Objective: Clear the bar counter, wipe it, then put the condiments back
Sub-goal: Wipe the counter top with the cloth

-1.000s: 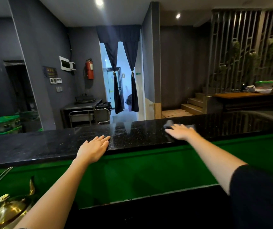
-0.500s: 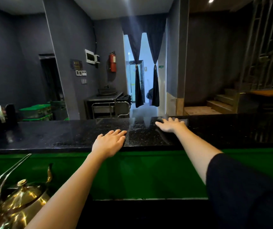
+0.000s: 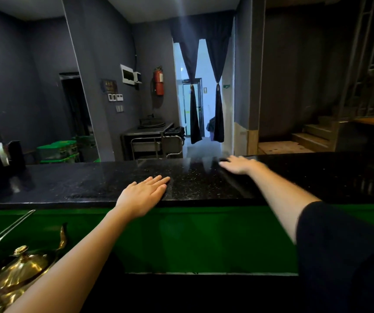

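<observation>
The person is seemingly mid-wipe on the black desk (image 3: 192, 186): the right grip (image 3: 238, 164) is pressing flat, fingers straight, anything beneath it blurred; the left grip (image 3: 144, 195) is resting flat, empty, on the near edge. Clearing looks done here; the condiments, not in view, are awaiting return.

Two hands (image 3: 142, 195) (image 3: 238, 165), one counter (image 3: 79, 184).

Black speckled counter (image 3: 195, 186), green front (image 3: 204, 236)

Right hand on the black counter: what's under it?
The right hand lies flat on the black counter. A dark sliver, perhaps a cloth, peeks out at its far edge; the palm covers the rest.
</observation>
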